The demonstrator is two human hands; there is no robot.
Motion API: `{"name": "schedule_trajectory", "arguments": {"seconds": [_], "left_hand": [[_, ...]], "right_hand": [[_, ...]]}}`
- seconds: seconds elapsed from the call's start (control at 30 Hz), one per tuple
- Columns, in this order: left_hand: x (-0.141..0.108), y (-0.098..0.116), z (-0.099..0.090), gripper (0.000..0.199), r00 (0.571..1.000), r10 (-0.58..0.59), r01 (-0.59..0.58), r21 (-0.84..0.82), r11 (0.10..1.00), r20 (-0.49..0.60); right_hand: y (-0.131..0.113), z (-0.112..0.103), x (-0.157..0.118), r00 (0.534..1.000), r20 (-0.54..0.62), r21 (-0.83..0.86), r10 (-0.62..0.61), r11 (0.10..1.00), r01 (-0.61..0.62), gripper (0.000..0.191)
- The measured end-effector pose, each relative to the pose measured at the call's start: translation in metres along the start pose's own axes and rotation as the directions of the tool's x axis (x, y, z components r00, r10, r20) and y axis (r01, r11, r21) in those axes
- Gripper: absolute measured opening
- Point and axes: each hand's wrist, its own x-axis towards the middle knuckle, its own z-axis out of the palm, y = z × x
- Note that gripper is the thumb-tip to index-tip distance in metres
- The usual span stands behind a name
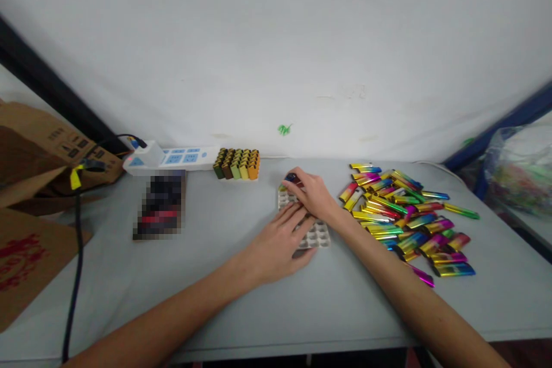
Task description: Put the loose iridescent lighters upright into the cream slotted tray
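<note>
A pale tray with rows of small compartments (320, 236) lies on the grey table in front of me. My left hand (280, 244) rests on the tray's near left part, fingers spread over it. At the tray's far end my right hand (313, 191) has its fingers closed around a small dark object (291, 177), too small to identify. A heap of shiny multicoloured lighter-like pieces (401, 213) lies to the right of the hands. Behind and left, a block of similar pieces (237, 164) stands upright in rows.
A white power strip (176, 157) runs along the wall, with a blurred dark item (161, 207) before it. Cardboard boxes (34, 241) and a black cable (78, 253) are at the left. A clear plastic bag (524, 169) is at the right.
</note>
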Motion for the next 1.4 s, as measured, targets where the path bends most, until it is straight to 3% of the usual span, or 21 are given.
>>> {"name": "schedule_trajectory", "arguments": {"seconds": [0.13,0.3,0.47,0.57,0.67,0.8,0.9,0.97,1.13,1.4], "left_hand": [[0.0,-0.001,-0.001,0.056,1.0,0.013,-0.013,0.005,1.0,0.0],[0.001,-0.001,-0.002,0.057,1.0,0.018,-0.019,0.012,1.0,0.013],[0.002,-0.002,-0.002,0.056,1.0,0.006,-0.006,-0.002,1.0,0.012],[0.002,-0.003,-0.002,0.058,1.0,0.022,-0.022,0.017,1.0,0.013],[0.0,-0.005,-0.003,0.058,0.999,0.031,-0.032,0.038,0.999,0.014],[-0.002,-0.006,-0.005,0.055,0.999,0.043,-0.044,0.063,0.997,0.024],[-0.001,-0.006,-0.006,0.056,0.999,0.041,-0.043,0.067,0.997,0.024],[-0.001,-0.006,-0.006,0.056,0.999,0.043,-0.045,0.067,0.997,0.023],[0.0,-0.008,-0.006,0.054,0.999,0.045,-0.045,0.044,0.998,0.013],[0.001,-0.009,-0.008,0.057,0.999,0.029,-0.03,0.045,0.999,0.021]], "right_hand": [[0.004,-0.006,0.006,0.994,0.066,-0.14,-0.087,0.986,0.095,0.017],[0.003,-0.006,0.011,0.984,0.123,-0.127,-0.126,0.982,0.142,0.013],[0.002,0.004,0.011,0.992,0.087,-0.156,-0.089,0.983,0.102,0.016],[0.006,-0.001,0.006,0.993,0.093,-0.2,-0.074,0.976,0.092,0.025],[0.016,-0.024,-0.003,0.993,0.1,-0.175,-0.056,0.982,0.073,0.046],[0.038,-0.079,-0.026,0.99,0.138,-0.273,0.012,0.962,0.027,0.029],[0.054,-0.115,-0.047,0.979,0.154,-0.373,0.131,0.925,-0.065,0.035],[0.06,-0.127,-0.059,0.966,0.169,-0.41,0.197,0.905,-0.113,0.046],[0.061,-0.125,-0.067,0.951,0.232,-0.407,0.205,0.908,-0.097,0.046],[0.061,-0.109,-0.061,0.985,0.139,-0.3,0.1,0.952,-0.054,0.043]]}}
